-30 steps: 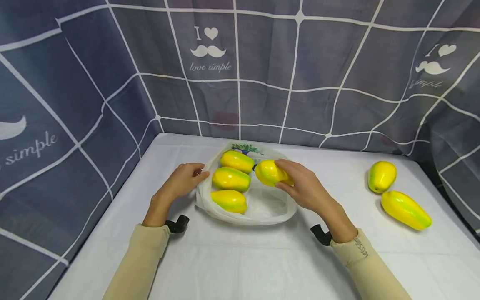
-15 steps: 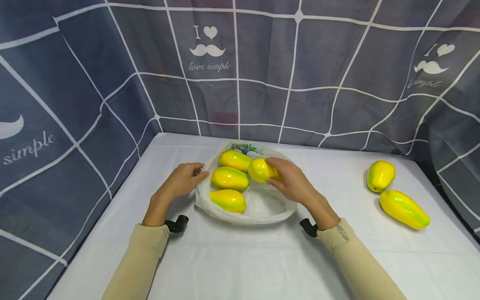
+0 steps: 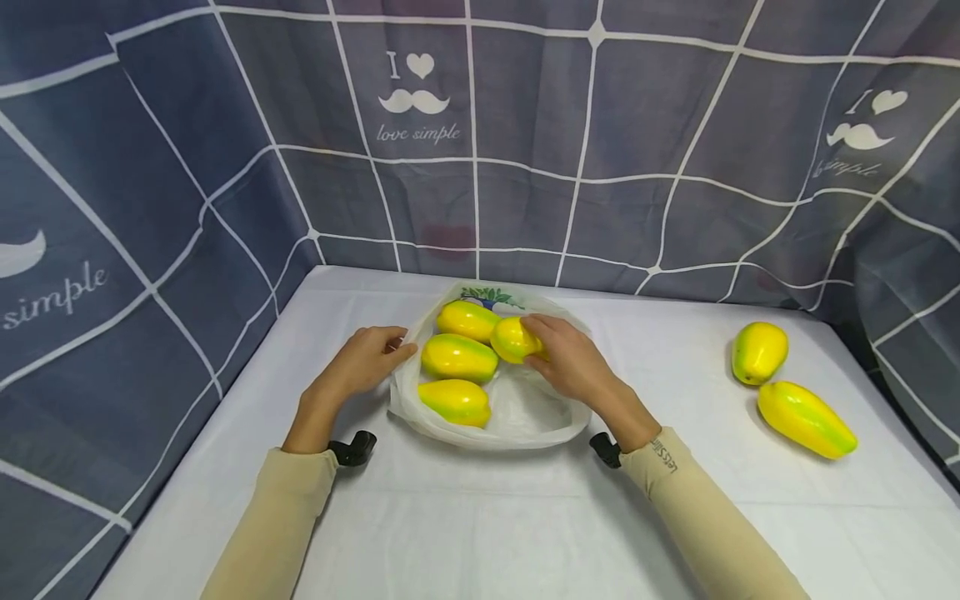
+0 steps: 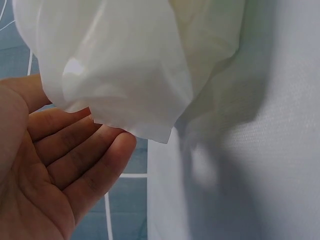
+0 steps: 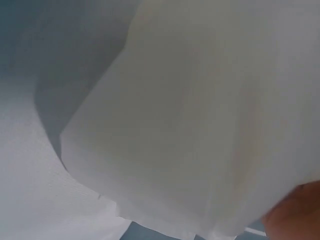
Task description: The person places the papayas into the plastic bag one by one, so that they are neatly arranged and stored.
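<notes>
A white plastic bag [image 3: 528,412] lies open on the white table [image 3: 480,517]. Three yellow-green papayas lie inside it: one at the back [image 3: 465,318], one in the middle [image 3: 457,357], one at the front [image 3: 452,401]. My right hand [image 3: 534,337] grips a fourth papaya [image 3: 510,340] over the bag, beside the back one. My left hand [image 3: 401,343] holds the bag's left rim; in the left wrist view the bag's edge [image 4: 145,125] lies against my fingers [image 4: 100,165]. The right wrist view shows mostly bag plastic [image 5: 200,125].
Two more papayas lie on the table at the right, one upright-looking [image 3: 759,352] and one longer [image 3: 806,419]. A blue-grey checked cloth [image 3: 600,167] hangs behind and at both sides. The table's front half is bare white cloth.
My right hand has carried its papaya to the left and deeper into the bag, up against the back papaya. The left hand has stayed at the rim.
</notes>
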{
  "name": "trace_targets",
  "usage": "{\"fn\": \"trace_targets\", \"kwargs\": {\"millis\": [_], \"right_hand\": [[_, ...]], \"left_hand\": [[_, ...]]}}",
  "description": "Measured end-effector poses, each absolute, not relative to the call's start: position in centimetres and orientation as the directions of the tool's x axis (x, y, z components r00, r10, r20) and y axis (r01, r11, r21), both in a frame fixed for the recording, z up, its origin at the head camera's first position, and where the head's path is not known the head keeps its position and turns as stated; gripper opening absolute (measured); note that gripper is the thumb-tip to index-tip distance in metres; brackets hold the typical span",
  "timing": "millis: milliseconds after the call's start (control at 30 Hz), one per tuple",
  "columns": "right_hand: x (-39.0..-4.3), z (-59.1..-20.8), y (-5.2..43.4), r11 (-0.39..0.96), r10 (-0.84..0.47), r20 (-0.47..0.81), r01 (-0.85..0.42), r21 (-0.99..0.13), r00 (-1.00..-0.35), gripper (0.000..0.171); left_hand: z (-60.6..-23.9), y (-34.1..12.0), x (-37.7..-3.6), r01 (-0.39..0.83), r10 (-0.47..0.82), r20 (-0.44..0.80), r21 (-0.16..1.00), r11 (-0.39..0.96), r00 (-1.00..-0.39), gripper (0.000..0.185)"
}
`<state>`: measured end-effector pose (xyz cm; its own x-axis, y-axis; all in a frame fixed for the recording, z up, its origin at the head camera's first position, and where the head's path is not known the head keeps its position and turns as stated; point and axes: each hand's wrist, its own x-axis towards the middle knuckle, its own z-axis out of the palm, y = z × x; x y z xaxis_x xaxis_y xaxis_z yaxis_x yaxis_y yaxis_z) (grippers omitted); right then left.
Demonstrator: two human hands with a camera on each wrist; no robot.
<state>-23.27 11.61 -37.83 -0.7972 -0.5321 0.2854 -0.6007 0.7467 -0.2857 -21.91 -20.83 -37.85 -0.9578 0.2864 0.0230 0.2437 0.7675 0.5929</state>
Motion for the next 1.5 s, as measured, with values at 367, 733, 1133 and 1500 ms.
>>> {"fn": "trace_targets", "kwargs": {"millis": [367, 733, 1133, 1500], "right_hand": [[-23.5, -38.4, 12.2, 0.796, -0.48, 0.255, -0.539, -0.276, -0.839, 0.058], [-24.0, -38.6, 12.1, 0.824, -0.456, 0.22, -0.503, -0.262, -0.862, 0.06], [-24.3, -38.8, 12.2, 0.826, -0.447, 0.205, -0.489, -0.279, -0.871, 0.059], [-24.6, -39.1, 12.3, 0.816, -0.446, 0.233, -0.5, -0.29, -0.864, 0.058]], "left_hand": [[-37.8, -20.8, -22.0, 0.245, 0.29, 0.021, 0.598, 0.763, -0.957, 0.049], [-38.0, -20.9, -22.0, 0.252, 0.288, 0.037, 0.598, 0.76, -0.957, 0.047], [-38.2, -21.0, -22.1, 0.254, 0.29, 0.034, 0.588, 0.768, -0.956, 0.047], [-37.9, -21.0, -22.1, 0.24, 0.283, 0.021, 0.59, 0.771, -0.959, 0.046]]}}
